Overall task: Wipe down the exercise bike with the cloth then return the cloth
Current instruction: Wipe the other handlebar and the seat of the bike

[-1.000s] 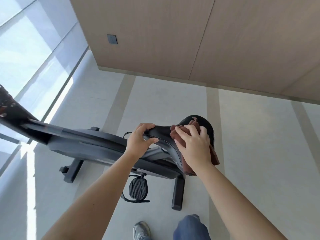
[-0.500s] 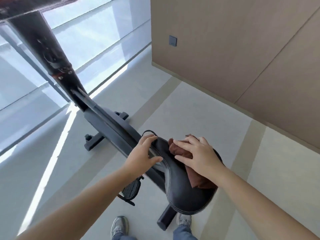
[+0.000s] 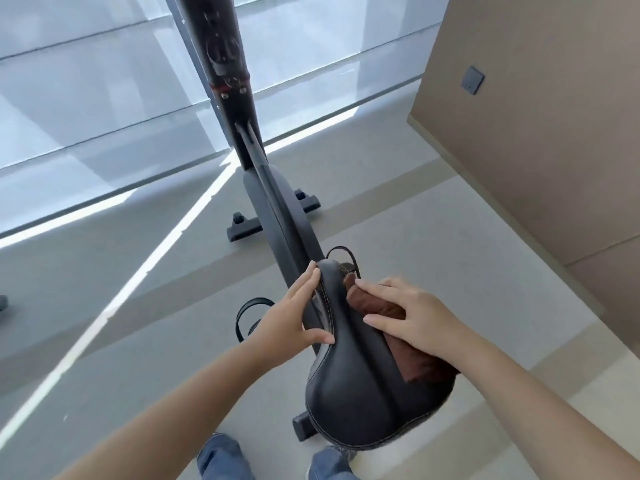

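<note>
I see the exercise bike standing upright on the floor, black, its frame running away from me toward the window. Its black padded saddle is nearest me, narrow nose pointing forward. The brown cloth lies folded along the saddle's right side, pressed flat against it.

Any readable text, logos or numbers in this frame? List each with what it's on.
None readable.
Bike post: bolts and a red band show, no lettering.
Saddle: plain black with stitching, no logo.
Brown cloth under the right hand: no tag or print.
Dark wall plate: a small mark, too small to read.
</note>
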`<state>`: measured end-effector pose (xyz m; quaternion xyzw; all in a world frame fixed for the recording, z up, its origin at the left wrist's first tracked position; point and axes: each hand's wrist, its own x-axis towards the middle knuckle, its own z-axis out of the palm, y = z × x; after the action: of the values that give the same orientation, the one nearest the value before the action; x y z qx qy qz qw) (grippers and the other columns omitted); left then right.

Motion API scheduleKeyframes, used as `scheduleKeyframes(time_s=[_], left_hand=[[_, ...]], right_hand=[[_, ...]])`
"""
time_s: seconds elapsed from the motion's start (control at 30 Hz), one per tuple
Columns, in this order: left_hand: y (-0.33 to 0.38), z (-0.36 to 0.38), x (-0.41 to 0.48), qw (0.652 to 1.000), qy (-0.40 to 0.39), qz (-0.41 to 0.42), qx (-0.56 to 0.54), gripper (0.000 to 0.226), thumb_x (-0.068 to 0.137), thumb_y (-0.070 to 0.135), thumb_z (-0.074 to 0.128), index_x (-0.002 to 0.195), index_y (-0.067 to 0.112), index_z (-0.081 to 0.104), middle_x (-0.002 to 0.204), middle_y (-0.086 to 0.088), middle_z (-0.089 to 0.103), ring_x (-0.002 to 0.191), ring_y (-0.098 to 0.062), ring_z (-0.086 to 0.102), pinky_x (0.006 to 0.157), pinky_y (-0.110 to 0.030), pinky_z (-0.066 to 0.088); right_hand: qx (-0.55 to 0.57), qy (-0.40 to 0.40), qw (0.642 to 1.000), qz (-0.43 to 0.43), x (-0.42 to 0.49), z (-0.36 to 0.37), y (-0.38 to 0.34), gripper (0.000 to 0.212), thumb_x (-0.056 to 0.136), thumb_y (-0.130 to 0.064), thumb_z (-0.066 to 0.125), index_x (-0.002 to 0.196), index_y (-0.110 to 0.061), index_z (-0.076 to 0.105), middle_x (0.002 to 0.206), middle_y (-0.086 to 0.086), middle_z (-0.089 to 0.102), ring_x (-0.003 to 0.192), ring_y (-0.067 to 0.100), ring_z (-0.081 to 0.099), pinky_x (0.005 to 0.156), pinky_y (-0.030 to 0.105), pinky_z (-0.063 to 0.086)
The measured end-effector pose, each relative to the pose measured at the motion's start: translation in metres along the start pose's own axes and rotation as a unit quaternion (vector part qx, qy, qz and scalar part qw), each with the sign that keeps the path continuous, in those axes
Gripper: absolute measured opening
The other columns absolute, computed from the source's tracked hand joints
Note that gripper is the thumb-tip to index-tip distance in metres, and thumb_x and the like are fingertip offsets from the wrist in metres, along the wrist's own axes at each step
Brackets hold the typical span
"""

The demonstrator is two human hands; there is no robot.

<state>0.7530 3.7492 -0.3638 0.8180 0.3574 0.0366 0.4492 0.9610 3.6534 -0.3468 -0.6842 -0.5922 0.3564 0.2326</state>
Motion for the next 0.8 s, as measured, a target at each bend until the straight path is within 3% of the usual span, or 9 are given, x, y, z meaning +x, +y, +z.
scheduleKeyframes(time_s=[0.1, 0.23, 0.33, 0.4, 0.5, 0.6, 0.7, 0.8], left_hand=[[-0.003, 0.0, 0.001, 1.0, 0.006, 0.0, -0.03, 0.104, 0.066, 0.038, 0.076, 0.142, 0.029, 0.006, 0.145, 0.026, -0.003, 0.13, 0.011, 0.006, 0.093, 0.005, 0.008], [-0.005, 0.002, -0.001, 0.999, 0.007, -0.001, -0.047, 0.103, 0.061, 0.052, 0.068, 0.137, 0.034, 0.0, 0.143, 0.028, -0.003, 0.133, 0.008, 0.002, 0.099, 0.0, 0.006], [-0.005, 0.002, -0.002, 0.999, -0.002, 0.006, -0.044, 0.101, 0.063, 0.049, 0.069, 0.136, 0.036, 0.001, 0.142, 0.028, -0.004, 0.136, 0.003, 0.002, 0.108, -0.015, 0.006], [-0.004, 0.001, -0.002, 0.999, 0.0, 0.007, -0.05, 0.101, 0.064, 0.045, 0.072, 0.136, 0.034, 0.002, 0.142, 0.027, -0.002, 0.136, 0.002, 0.003, 0.111, -0.024, 0.007], [-0.004, 0.001, 0.0, 0.998, 0.013, 0.011, -0.061, 0.103, 0.06, 0.044, 0.074, 0.137, 0.032, 0.007, 0.144, 0.024, 0.003, 0.132, 0.008, 0.005, 0.114, -0.037, 0.007], [-0.005, 0.0, 0.0, 0.999, 0.017, 0.01, -0.05, 0.104, 0.06, 0.043, 0.075, 0.137, 0.031, 0.007, 0.146, 0.02, 0.005, 0.134, 0.004, 0.007, 0.113, -0.049, 0.011], [-0.007, -0.002, 0.0, 0.999, 0.018, 0.023, -0.027, 0.105, 0.058, 0.051, 0.071, 0.14, 0.027, 0.01, 0.15, 0.015, 0.007, 0.137, -0.002, 0.008, 0.112, -0.05, 0.012], [-0.008, -0.005, 0.002, 0.998, 0.015, 0.041, 0.051, 0.104, 0.061, 0.053, 0.07, 0.142, 0.023, 0.011, 0.148, 0.014, 0.005, 0.138, -0.006, 0.005, 0.114, -0.045, 0.004]], right_hand=[[-0.005, 0.038, 0.999, -0.017, 0.013, 0.004, -0.007, 0.048, 0.081, -0.037, 0.064, 0.125, -0.044, 0.048, 0.107, -0.017, 0.055, 0.1, 0.007, 0.052, 0.089, 0.014, 0.035], [0.118, 0.023, 0.993, -0.009, 0.061, 0.007, -0.022, 0.043, 0.084, -0.024, 0.063, 0.125, -0.032, 0.052, 0.115, 0.001, 0.059, 0.111, 0.011, 0.052, 0.101, 0.023, 0.035], [0.124, -0.01, 0.992, -0.023, 0.051, 0.002, -0.016, 0.045, 0.083, -0.024, 0.064, 0.122, -0.041, 0.05, 0.117, -0.003, 0.058, 0.11, 0.003, 0.05, 0.098, 0.014, 0.032], [0.074, -0.041, 0.996, -0.037, 0.017, -0.004, -0.005, 0.047, 0.081, -0.03, 0.065, 0.118, -0.054, 0.047, 0.116, -0.016, 0.054, 0.108, -0.004, 0.048, 0.092, 0.005, 0.029], [-0.049, -0.01, 0.996, -0.07, -0.022, -0.009, 0.004, 0.046, 0.078, -0.04, 0.063, 0.114, -0.061, 0.045, 0.115, -0.027, 0.05, 0.109, 0.003, 0.046, 0.092, 0.002, 0.024], [-0.03, 0.023, 0.997, -0.061, 0.0, -0.002, -0.011, 0.043, 0.08, -0.031, 0.066, 0.12, -0.043, 0.054, 0.116, -0.012, 0.055, 0.111, 0.013, 0.049, 0.099, 0.017, 0.032], [0.012, 0.048, 0.998, -0.042, 0.032, 0.007, -0.032, 0.044, 0.082, -0.027, 0.065, 0.124, -0.034, 0.053, 0.117, -0.003, 0.057, 0.113, 0.017, 0.05, 0.102, 0.033, 0.036], [0.037, 0.019, 0.999, -0.02, 0.021, 0.002, -0.023, 0.045, 0.082, -0.028, 0.065, 0.124, -0.038, 0.052, 0.115, -0.007, 0.056, 0.109, 0.009, 0.05, 0.101, 0.025, 0.035]])
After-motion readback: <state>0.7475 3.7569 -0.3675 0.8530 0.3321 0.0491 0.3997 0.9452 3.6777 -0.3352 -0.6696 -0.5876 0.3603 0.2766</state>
